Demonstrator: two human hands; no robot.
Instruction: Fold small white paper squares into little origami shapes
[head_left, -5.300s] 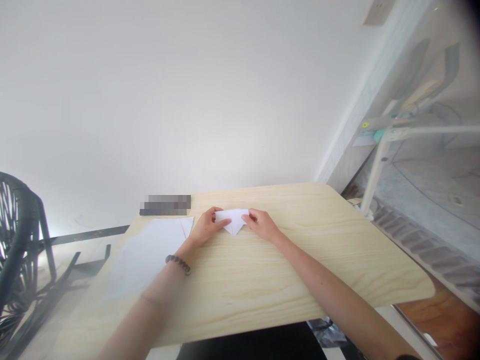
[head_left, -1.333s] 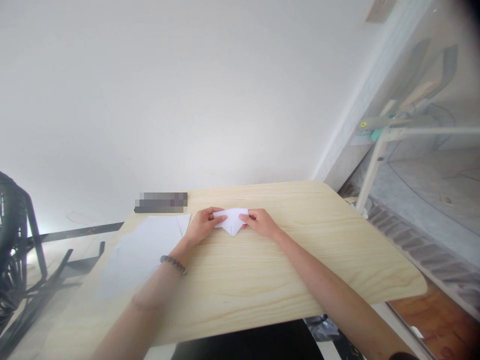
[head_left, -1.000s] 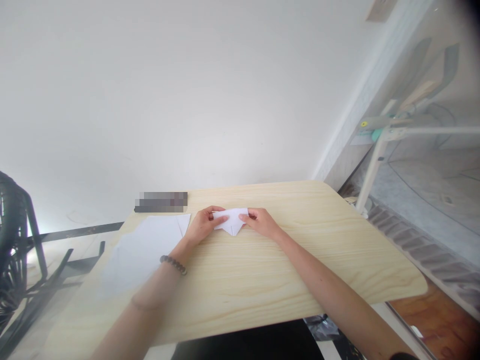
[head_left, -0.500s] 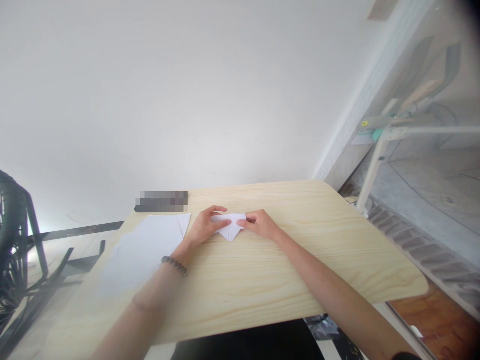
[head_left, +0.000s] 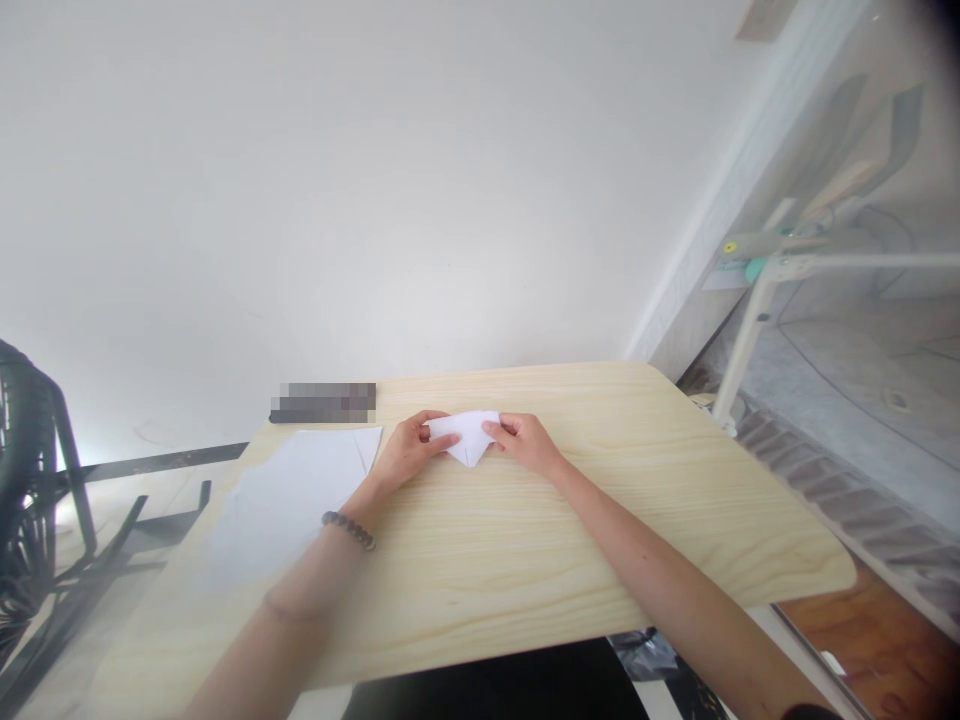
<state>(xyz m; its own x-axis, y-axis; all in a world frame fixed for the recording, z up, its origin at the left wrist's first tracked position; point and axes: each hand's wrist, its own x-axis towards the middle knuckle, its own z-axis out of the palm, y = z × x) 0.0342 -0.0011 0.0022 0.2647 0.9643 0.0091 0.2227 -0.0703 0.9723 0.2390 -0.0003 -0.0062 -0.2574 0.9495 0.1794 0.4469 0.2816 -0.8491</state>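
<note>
Between my two hands is a small folded piece of white paper (head_left: 471, 440), its lower edge coming to a point toward me and a short crease line near that tip. My left hand (head_left: 412, 443) pinches its left end, thumb on the front face and fingers behind. At the right end, my right hand (head_left: 520, 438) grips the paper the same way. The fingers behind the paper are partly hidden. A dark beaded bracelet (head_left: 349, 530) circles my left wrist.
White paper sheets (head_left: 292, 500) lie on the wooden table (head_left: 525, 580), left of my hands. A blurred-out dark object (head_left: 322, 403) sits at the table's back left corner, near the white wall (head_left: 450, 200). A black chair-like frame (head_left: 67, 460) stands at far left.
The folded paper has tilted and risen slightly, so more of its front face shows. My right hand has shifted a little up. The sheets at left have not moved.
</note>
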